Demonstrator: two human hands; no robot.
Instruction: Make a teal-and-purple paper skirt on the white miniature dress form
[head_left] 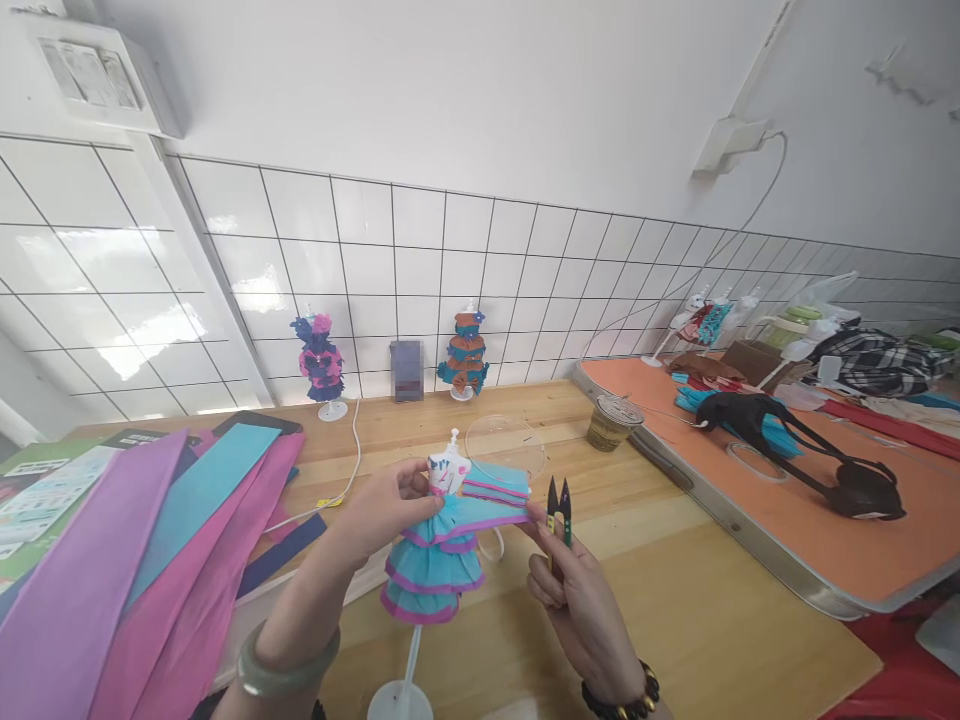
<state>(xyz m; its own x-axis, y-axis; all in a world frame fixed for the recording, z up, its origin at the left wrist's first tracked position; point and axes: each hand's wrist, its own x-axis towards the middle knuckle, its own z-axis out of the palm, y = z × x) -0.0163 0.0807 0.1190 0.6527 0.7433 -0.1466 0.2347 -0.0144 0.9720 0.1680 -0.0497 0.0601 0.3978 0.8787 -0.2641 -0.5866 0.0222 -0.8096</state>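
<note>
While the left hand (386,505) pinches a purple-edged turquoise strip (480,512) against a small white mannequin (448,472), seemingly steadying its gathers, the right hand's (576,592) fingers hold the strip's end and grip black-bladed thread snips (566,503), points up. Between them hangs the tiered turquoise dress (436,568); beyond, a pale wooden tabletop (675,560) meets white wall tiles (517,275).

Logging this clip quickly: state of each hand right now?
Left hand: closed, holding the blue strip against the dress form.
Right hand: closed, holding snips and the strip's outer end.

Strips (201,505) lie left of the mannequin (448,474).
</note>
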